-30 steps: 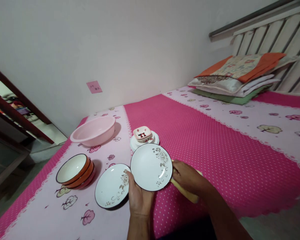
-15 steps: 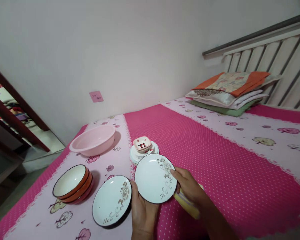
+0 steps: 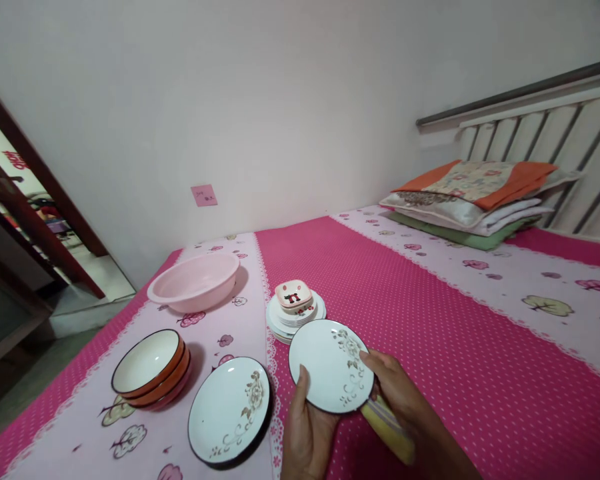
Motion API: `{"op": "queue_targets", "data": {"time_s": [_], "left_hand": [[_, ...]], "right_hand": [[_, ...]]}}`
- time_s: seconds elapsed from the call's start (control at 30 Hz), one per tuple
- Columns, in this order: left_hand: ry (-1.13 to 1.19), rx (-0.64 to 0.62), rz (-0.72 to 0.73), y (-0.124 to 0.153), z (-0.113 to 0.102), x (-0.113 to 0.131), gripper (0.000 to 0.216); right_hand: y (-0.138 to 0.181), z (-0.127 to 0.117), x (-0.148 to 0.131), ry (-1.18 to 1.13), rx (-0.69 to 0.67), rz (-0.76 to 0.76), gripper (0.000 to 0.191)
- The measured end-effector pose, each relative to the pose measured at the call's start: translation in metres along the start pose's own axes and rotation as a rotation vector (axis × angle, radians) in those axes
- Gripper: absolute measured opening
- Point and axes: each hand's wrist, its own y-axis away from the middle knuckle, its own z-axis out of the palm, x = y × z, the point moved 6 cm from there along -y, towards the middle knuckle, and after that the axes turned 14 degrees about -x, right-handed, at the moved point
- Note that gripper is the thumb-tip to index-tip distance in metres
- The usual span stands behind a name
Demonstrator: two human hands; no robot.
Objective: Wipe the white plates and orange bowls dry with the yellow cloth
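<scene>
My left hand (image 3: 307, 433) grips the near edge of a white plate (image 3: 330, 365) with a dark rim and a flower pattern, held just above the bed. My right hand (image 3: 397, 393) is closed on a yellow sponge (image 3: 387, 427), its fingers touching the plate's right edge. A second matching plate (image 3: 230, 409) lies flat on the sheet to the left.
A stack of orange bowls (image 3: 150, 360) sits at the left, a pink basin (image 3: 195, 281) behind it. A pile of small white plates topped by a little square dish (image 3: 294, 303) stands beyond the held plate. Folded bedding (image 3: 475, 197) lies by the headboard. The bed's left edge drops to the floor.
The held plate has shifted a little to the right and lower in view. My right hand's fingers have come round onto its right rim. The camera has turned slightly.
</scene>
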Motion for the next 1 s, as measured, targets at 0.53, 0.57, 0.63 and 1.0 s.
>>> {"op": "queue_targets", "data": {"time_s": [0.53,0.57,0.63,1.0], "left_hand": [[-0.345,0.073,-0.200,0.004,-0.018,-0.008,0.072],[-0.364,0.090,-0.213,0.004,-0.019,-0.008,0.075],[-0.393,0.117,-0.230,0.004,-0.022,-0.008,0.080],[-0.410,0.128,-0.229,0.003,-0.022,-0.008,0.076]], "right_hand": [[-0.035,-0.115,-0.009,-0.202,0.569,-0.007,0.014],[-0.044,-0.119,-0.004,-0.200,0.583,0.013,0.012],[-0.059,-0.121,0.009,-0.193,0.602,0.060,0.009],[-0.088,-0.115,0.050,-0.172,0.455,0.271,0.020]]}}
